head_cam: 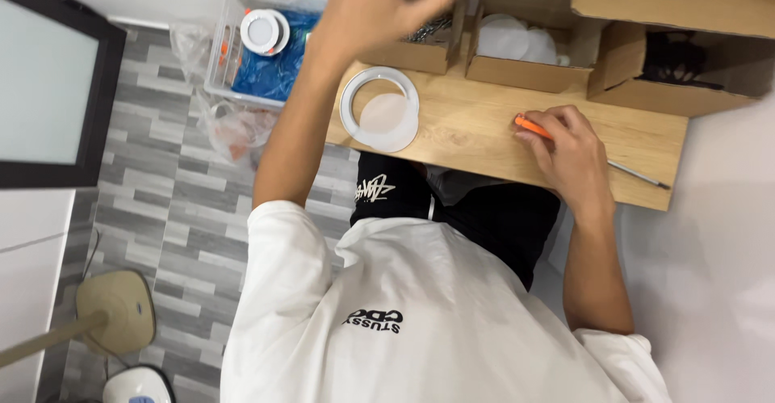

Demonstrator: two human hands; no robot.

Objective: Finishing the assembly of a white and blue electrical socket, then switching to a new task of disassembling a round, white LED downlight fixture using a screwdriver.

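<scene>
My left hand [379, 4] is raised over a small cardboard box [420, 48] of metal parts, fingers spread, blurred, with nothing seen in it. My right hand [571, 151] rests on the wooden table [476, 133] and grips an orange-handled screwdriver [529, 124]; its thin metal shaft [638, 175] sticks out to the right past my hand. A white ring [378, 88] with a translucent disc [387, 121] overlapping it lies flat on the table's left end, just below my left forearm.
Two more open cardboard boxes stand along the table's back, one with white discs [517, 44], one with dark items [674, 60]. On the floor at left are a clear plastic crate [222, 44], plastic bags [234, 129] and a fan base [117, 310].
</scene>
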